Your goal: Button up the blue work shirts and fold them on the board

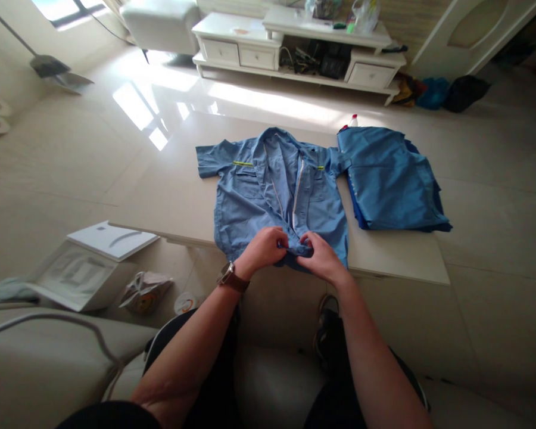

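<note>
A blue short-sleeved work shirt (250,208) of woven cloth, with thin yellow-green strips across the chest, lies spread front-up on the pale, smooth-topped desk (170,196). Its collar points away from the person and its bottom hem is at the near edge. The front is open down the middle, showing lighter facing along both edges of the opening.

The left hand (263,247), with a brown-strapped wristwatch (227,275) at the wrist, rests on the hem just left of the opening. Its fingers (280,237) are curled in tight, pinching the front edge on that side. The right hand (322,259) sits just beside it, the two nearly touching. Its fingers (307,241) are likewise bent narrow and closed on the other front edge at the hem. The cloth bunches slightly between the two hands. Whether a button or a zip end lies between the fingertips cannot be told.

To the right of the shirt, touching its sleeve, a stack of folded blue garments (388,179) lies on the same desk. A small white bottle with a red cap (352,121) shows just past the stack's far corner.
</note>
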`<state>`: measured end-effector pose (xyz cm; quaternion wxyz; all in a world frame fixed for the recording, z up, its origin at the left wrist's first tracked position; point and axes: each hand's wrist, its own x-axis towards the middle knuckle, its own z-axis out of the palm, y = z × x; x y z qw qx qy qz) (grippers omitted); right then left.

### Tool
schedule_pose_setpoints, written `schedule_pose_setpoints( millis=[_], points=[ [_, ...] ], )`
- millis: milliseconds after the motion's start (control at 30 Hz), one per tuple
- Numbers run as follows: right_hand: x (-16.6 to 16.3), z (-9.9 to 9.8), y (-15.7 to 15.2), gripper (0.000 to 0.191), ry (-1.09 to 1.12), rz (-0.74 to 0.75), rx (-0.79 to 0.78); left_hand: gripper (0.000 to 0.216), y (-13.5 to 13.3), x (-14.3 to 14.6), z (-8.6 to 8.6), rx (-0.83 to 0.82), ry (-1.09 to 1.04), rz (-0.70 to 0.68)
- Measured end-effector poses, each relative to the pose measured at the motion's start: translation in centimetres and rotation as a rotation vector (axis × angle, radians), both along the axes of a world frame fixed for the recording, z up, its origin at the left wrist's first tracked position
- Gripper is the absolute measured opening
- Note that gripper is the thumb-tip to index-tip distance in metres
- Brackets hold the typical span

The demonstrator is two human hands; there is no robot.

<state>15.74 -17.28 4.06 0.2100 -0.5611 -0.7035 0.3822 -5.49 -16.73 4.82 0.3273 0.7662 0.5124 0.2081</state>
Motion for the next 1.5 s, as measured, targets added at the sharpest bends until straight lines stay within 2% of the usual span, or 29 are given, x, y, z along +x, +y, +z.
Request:
schedule_pose_setpoints(
  millis=[67, 133, 200, 267, 400, 500, 600, 700, 767, 833, 900, 1000, 1100, 1233, 1400, 1500],
  points=[
    [0.4, -0.5, -0.4, 0.036, -0.107, 0.169, -0.151, 0.021, -0.1, -0.4, -0.5, -0.112, 0.106, -0.072],
    [0.5, -1.0, -0.7, 0.041, -0.184, 0.218, -0.26, 0.023, -0.3, -0.7, -1.3, -0.24, 0.219, -0.124],
    [0.3, -1.6, -0.8, 0.04, -0.25, 0.177, -0.27, 0.027, -0.5, -0.7, -2.1, -0.319, 0.306, -0.138],
    [0.0, -2.0, -0.8, 0.037, -0.314, 0.126, -0.197, 0.03, -0.6, -0.6, -2.5, -0.349, 0.358, -0.151],
    [-0.9, -2.9, -0.4, 0.04, -0.417, -0.053, -0.04, 0.027, -0.4, -0.5, -2.3, -0.503, 0.469, -0.227],
    [-1.4, -3.8, -0.1, 0.044, -0.416, -0.169, -0.066, 0.017, -0.4, -0.5, -2.0, -0.619, 0.517, -0.264],
    [-1.8, -5.1, -0.1, 0.041, -0.391, -0.16, -0.055, 0.012, -0.2, -0.7, -2.5, -0.504, 0.497, -0.123],
    [-2.5, -6.4, -0.3, 0.033, -0.37, -0.184, 0.075, 0.022, 0.4, -0.9, -3.7, -0.362, 0.406, 0.113],
    [-3.2, -7.1, -0.3, 0.025, -0.324, -0.222, 0.138, 0.02, 0.9, -0.8, -4.8, -0.323, 0.304, 0.245],
    [-3.9, -7.5, -0.3, 0.015, -0.251, -0.247, 0.128, 0.015, 1.5, -0.6, -5.7, -0.32, 0.214, 0.31],
    [-4.4, -7.5, -0.1, 0.01, -0.158, -0.265, 0.073, 0.02, 2.0, -0.2, -6.5, -0.328, 0.165, 0.317],
    [-4.3, -6.8, 0.2, 0.022, -0.029, -0.325, 0.013, 0.026, 2.4, 0.4, -7.2, -0.316, 0.07, 0.321],
    [-3.6, -5.7, 0.4, 0.027, 0.042, -0.37, 0.011, 0.027, 2.4, 0.8, -7.5, -0.321, -0.043, 0.289],
    [-2.9, -4.7, 0.5, 0.024, 0.082, -0.363, 0.013, 0.02, 2.3, 1.3, -7.8, -0.295, -0.062, 0.253],
    [-2.9, -4.0, 0.4, 0.021, 0.026, -0.342, 0.108, 0.007, 1.8, 1.7, -6.6, -0.13, 0.022, 0.278],
    [-3.2, -3.7, 0.1, 0.019, -0.041, -0.227, 0.215, 0.008, 1.3, 1.8, -4.9, -0.001, 0.14, 0.241]
  ],
)
